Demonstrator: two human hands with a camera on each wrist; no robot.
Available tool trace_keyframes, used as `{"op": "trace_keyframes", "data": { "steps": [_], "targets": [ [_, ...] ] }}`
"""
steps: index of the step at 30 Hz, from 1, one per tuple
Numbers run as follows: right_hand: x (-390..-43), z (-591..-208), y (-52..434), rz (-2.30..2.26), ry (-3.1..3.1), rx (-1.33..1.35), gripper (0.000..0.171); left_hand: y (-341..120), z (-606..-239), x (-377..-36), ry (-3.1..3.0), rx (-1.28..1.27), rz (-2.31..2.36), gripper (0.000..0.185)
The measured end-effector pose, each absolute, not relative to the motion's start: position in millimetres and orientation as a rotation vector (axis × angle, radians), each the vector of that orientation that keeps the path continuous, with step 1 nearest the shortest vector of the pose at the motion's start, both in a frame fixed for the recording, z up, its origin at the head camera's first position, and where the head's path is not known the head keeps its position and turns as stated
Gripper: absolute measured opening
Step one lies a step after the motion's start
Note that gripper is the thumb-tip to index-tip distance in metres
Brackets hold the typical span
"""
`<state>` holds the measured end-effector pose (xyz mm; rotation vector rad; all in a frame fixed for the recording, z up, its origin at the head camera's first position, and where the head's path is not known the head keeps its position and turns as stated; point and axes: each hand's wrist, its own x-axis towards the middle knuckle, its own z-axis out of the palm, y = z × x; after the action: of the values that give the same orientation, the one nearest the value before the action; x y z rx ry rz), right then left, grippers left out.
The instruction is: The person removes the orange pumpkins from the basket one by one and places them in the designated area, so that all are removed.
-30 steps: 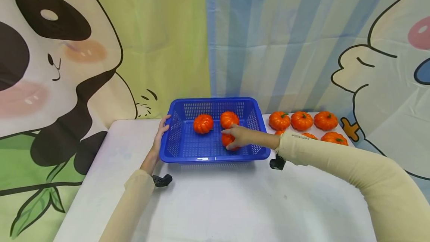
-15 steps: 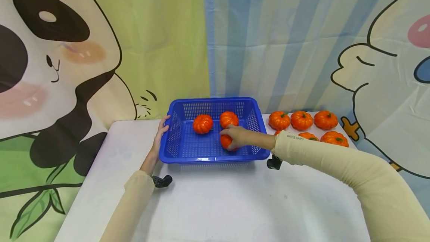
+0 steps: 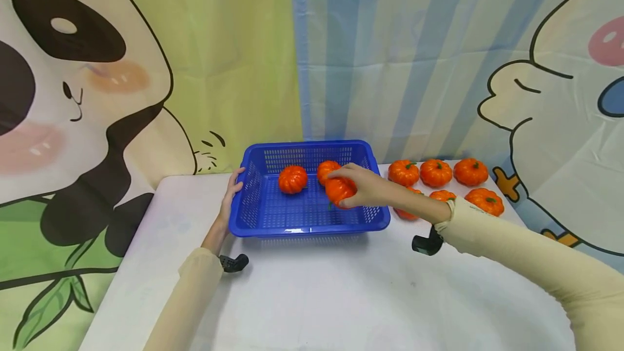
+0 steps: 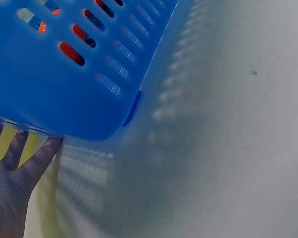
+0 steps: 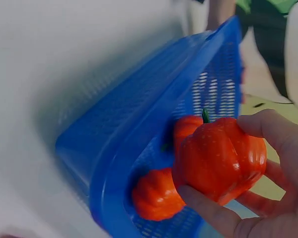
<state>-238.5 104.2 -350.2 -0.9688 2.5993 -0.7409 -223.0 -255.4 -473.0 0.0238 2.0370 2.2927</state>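
A blue plastic basket stands on the white table. My right hand grips an orange toy pumpkin and holds it raised above the basket's right half. In the right wrist view the fingers curl round that pumpkin above the basket rim. Two more pumpkins lie inside at the back. My left hand rests with straight fingers against the basket's left wall.
Several orange pumpkins sit on the table to the right of the basket, among them three in a back row and one nearer. A cartoon backdrop hangs close behind the table.
My right hand has lifted the pumpkin off the basket floor and drawn back to the right with it. The left hand and the basket have stayed put.
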Motion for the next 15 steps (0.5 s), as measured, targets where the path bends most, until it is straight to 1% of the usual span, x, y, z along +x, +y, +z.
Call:
{"op": "trace_keyframes", "data": {
  "steps": [7,10,15],
  "targets": [
    [-204,-331,151,-0.937,2.700,-0.937,0.061,-254,-475,-223,2.042,0.012,2.272,0.051],
    [-188,-330,174,-1.035,2.735,-0.909,0.062,-253,-475,-223,2.030,0.019,2.276,0.052],
    [-164,-337,204,-1.179,2.699,-0.771,0.065,-255,-475,-223,2.018,0.016,2.292,0.050]
  ]
}}
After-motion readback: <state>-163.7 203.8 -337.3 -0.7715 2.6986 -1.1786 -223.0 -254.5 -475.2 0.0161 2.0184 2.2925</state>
